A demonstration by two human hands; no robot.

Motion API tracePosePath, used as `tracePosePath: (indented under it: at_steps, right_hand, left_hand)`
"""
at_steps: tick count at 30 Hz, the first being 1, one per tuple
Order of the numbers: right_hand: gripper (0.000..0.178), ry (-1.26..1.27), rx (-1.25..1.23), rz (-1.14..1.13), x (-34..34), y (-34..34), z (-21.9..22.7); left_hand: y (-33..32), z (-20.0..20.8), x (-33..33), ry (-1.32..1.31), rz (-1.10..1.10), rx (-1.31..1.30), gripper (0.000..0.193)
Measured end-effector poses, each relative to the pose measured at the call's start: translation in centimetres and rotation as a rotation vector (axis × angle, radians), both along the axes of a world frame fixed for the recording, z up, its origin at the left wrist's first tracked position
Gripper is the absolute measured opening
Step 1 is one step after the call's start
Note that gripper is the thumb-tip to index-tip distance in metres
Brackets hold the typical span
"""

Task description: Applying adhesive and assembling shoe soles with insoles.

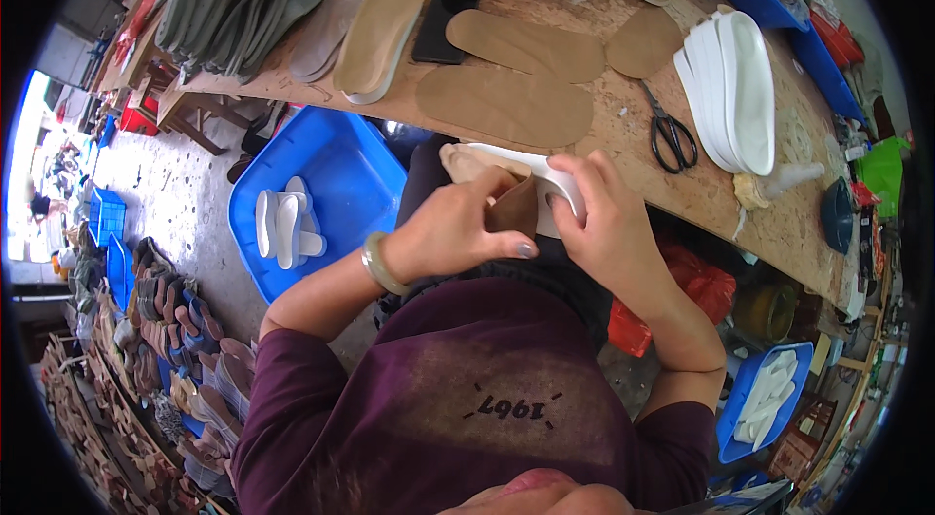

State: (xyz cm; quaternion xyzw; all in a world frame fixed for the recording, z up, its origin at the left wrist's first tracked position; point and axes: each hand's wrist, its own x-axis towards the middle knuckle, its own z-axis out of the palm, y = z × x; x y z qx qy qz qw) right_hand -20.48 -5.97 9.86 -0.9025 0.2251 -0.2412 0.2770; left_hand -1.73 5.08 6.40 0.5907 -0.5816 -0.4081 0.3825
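My left hand [458, 228], a bracelet at its wrist, is closed on a thin brown insole cover [516, 210], which bends between thumb and fingers. In my right hand [602, 213] is a white moulded insole [555, 186], gripped at its edge. The cover lies partly against the white insole; how far the two touch is hidden by my fingers. Just beyond my hands, flat brown insole covers [506, 106] rest on the table. A pair of black-handled scissors [672, 138] lies to their right, beside a nested stack of white insoles [726, 91].
Grey insoles [239, 13] are piled on the wooden table [390, 91], near a black phone [446, 25]. A brush-like tool [774, 184] lies at right. Left of my lap is a blue bin [336, 159] with a few white insoles; a red plastic bag [682, 296] sits below the table.
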Motion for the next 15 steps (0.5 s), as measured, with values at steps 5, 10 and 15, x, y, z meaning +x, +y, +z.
tracePosePath:
  at_steps: [5,10,15]
  right_hand:
    - [0.035,0.033,-0.126,0.010,0.6,0.6,0.5]
    - [0.043,0.183,0.056,0.117,-0.9,0.1,1.9]
    - [0.046,0.300,0.340,0.153,-2.8,-0.6,5.4]
  left_hand:
    - [-0.9,-0.1,-1.0,-0.154,0.096,-0.012,0.032]
    - [-0.4,0.9,-1.0,-0.281,-0.065,-0.224,0.030]
    - [0.2,3.2,-0.4,-0.386,-0.198,-0.255,0.040]
